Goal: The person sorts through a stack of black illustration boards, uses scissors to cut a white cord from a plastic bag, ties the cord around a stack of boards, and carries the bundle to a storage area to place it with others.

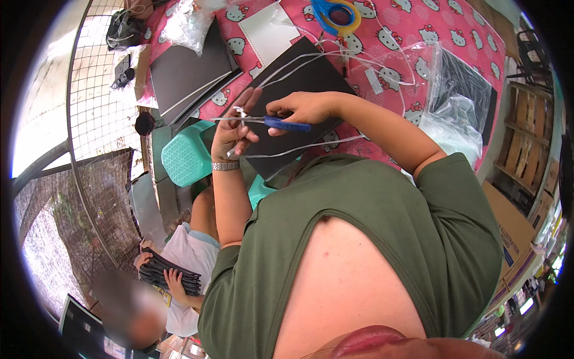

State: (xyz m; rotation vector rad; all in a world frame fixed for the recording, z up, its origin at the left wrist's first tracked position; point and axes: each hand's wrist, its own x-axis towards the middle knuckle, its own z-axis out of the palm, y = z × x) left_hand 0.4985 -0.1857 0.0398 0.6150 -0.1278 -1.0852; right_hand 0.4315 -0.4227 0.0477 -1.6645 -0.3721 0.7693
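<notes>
My right hand is closed on scissors with blue handles. Their blades point left and cross in front of my left hand, beside a small white knotted bit at its fingers. White flat cord runs from my left hand, looped over the table, and another length trails right from near its lower fingers. My left fingers are partly curled around the cord, and a metal watch band circles that wrist. Under both hands lies a large black board.
A pink patterned tablecloth carries black sheets, a spiral notebook, a blue tape dispenser and a plastic-wrapped black board. Green stools stand at the left. Another person there holds a black bundle. Cardboard boxes stand right.
</notes>
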